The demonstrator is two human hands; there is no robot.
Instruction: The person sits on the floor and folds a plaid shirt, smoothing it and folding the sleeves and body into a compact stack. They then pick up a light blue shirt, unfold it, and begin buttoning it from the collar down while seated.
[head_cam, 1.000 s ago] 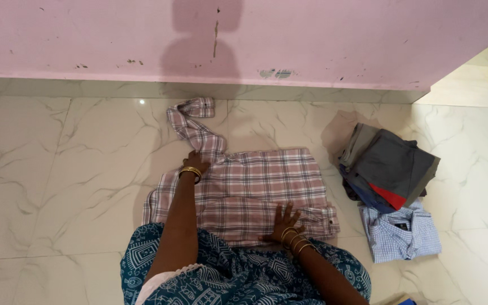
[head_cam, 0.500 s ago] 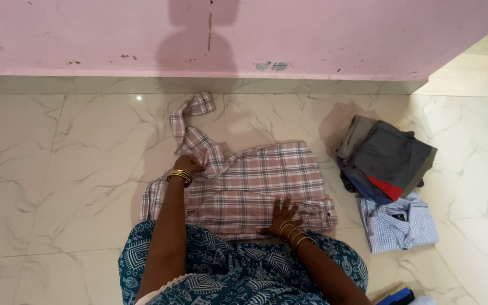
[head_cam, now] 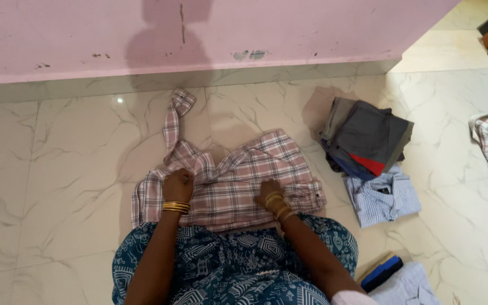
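The pink checked shirt [head_cam: 244, 181] lies on the marble floor [head_cam: 57, 186], just in front of the person's knees, with one sleeve stretched far toward the pink wall [head_cam: 312, 28]. The left hand [head_cam: 177, 184] is closed in a fist, gripping a fold of the shirt. The right hand [head_cam: 269, 192] presses on the cloth with curled fingers. To the right is a pile of folded dark clothes [head_cam: 365, 141], and near it a folded light blue shirt [head_cam: 382, 197].
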